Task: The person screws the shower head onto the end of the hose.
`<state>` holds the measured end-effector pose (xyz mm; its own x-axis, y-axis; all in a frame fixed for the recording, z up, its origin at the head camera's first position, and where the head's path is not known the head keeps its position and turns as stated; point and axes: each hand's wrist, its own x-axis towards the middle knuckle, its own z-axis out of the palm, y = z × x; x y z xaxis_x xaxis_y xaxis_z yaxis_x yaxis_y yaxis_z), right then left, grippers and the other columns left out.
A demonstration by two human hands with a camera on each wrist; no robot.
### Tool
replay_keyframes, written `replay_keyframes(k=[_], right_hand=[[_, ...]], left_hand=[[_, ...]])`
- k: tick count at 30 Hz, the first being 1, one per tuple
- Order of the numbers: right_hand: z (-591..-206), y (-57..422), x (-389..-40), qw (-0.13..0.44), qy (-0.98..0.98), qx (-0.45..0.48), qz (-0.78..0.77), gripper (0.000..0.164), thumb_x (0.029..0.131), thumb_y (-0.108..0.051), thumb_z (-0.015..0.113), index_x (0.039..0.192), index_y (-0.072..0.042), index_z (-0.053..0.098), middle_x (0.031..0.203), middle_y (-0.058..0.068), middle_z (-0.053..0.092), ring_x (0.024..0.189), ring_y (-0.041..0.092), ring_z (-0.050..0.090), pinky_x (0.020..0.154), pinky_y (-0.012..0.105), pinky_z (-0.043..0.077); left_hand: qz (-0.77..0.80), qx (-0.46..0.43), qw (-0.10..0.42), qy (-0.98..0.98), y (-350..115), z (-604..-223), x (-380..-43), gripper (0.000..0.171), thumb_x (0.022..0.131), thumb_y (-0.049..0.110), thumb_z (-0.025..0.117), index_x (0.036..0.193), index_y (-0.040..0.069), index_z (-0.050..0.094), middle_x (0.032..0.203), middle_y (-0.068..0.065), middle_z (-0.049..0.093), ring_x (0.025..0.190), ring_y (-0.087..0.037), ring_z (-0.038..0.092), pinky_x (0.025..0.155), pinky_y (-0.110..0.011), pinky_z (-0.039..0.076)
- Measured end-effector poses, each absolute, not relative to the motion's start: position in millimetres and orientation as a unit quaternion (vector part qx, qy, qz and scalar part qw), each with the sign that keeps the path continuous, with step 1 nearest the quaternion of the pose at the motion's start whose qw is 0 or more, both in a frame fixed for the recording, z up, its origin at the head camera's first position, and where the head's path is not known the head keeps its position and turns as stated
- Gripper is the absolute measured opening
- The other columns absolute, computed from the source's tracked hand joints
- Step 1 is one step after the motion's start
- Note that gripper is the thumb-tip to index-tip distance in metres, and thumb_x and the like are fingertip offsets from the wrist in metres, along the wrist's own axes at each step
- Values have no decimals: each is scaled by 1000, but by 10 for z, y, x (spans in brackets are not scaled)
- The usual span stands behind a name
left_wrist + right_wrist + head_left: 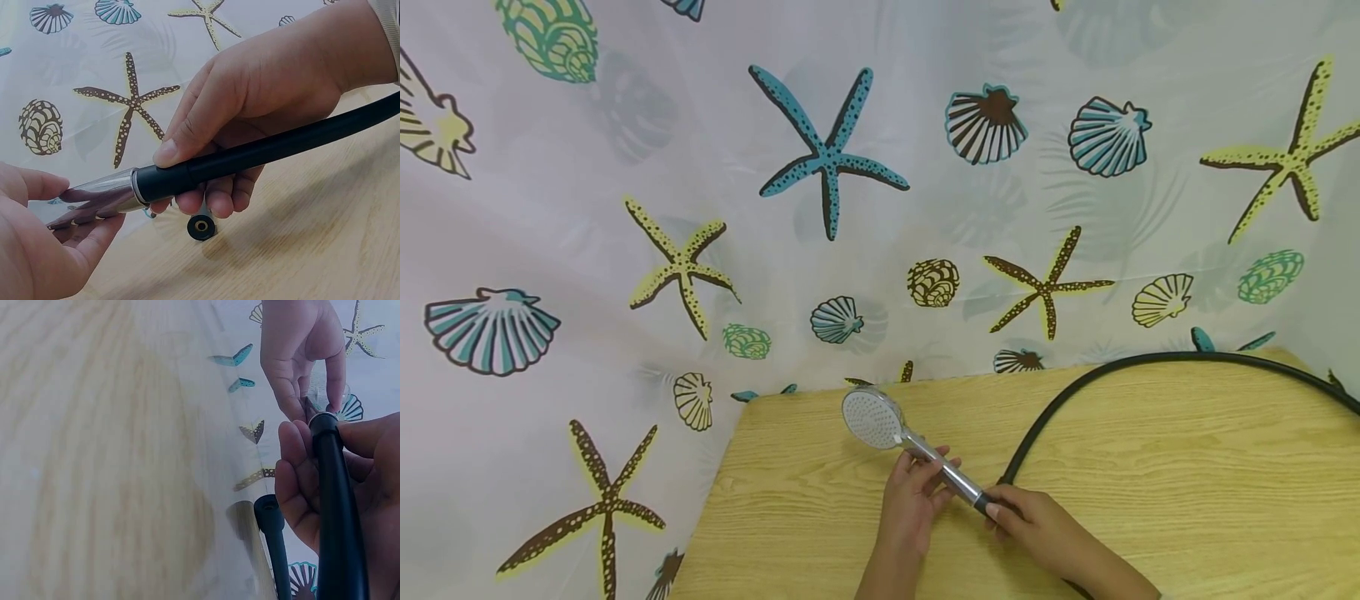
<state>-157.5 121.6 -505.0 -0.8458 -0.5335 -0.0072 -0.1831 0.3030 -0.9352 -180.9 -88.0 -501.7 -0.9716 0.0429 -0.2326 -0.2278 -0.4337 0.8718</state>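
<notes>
My left hand (913, 500) holds the chrome handle of a hand-held shower head (871, 418), thumb on one side and fingers on the other. Its round spray face, full of small nozzles, tilts up at the far left end. At the handle's lower end my right hand (1037, 525) grips the black end fitting of a hose (269, 150). This fitting sits against the chrome rim in the left wrist view, thumb on top and fingers curled beneath. A second black hose end (194, 234), with a brass-coloured centre, lies on the table behind the right hand.
The hose's far stretch (1120, 360) arcs over the wood-grain table (1150, 467) and off to the right. Behind the table and at the left hangs a white curtain (880, 108) printed with starfish and shells.
</notes>
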Motion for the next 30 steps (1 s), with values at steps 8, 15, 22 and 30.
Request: replay_keyframes(k=[8,15,22,30], right_hand=[[-5054,1219,-1575,169,784,-227,-552,39,108,-27,47,134,0,57,109,14,69,93,25,70,82,30,63],[-5067,1223,-1572,171,780,-227,-558,40,108,-26,47,135,2,56,109,15,68,95,25,70,83,28,62],[-5083,1219,-1568,165,782,-227,-556,38,108,-25,47,133,1,57,107,14,69,92,22,70,81,25,62],[-5057,1217,-1554,144,791,-224,-550,36,107,-28,50,133,-5,59,107,12,70,89,19,69,78,25,60]], left_hand=[[847,-84,81,519,-878,-5012,-1810,65,99,12,61,156,6,29,131,-7,60,117,-23,67,102,-38,58],[847,-84,80,519,-876,-4997,-1800,53,98,12,58,148,6,40,129,-8,61,116,-23,67,101,-37,59],[853,-89,83,508,-884,-4990,-1797,46,97,11,56,142,5,47,129,-7,61,117,-24,67,101,-38,59],[849,-87,77,515,-899,-5029,-1795,71,98,11,60,160,11,26,133,-12,59,117,-24,68,100,-38,59]])
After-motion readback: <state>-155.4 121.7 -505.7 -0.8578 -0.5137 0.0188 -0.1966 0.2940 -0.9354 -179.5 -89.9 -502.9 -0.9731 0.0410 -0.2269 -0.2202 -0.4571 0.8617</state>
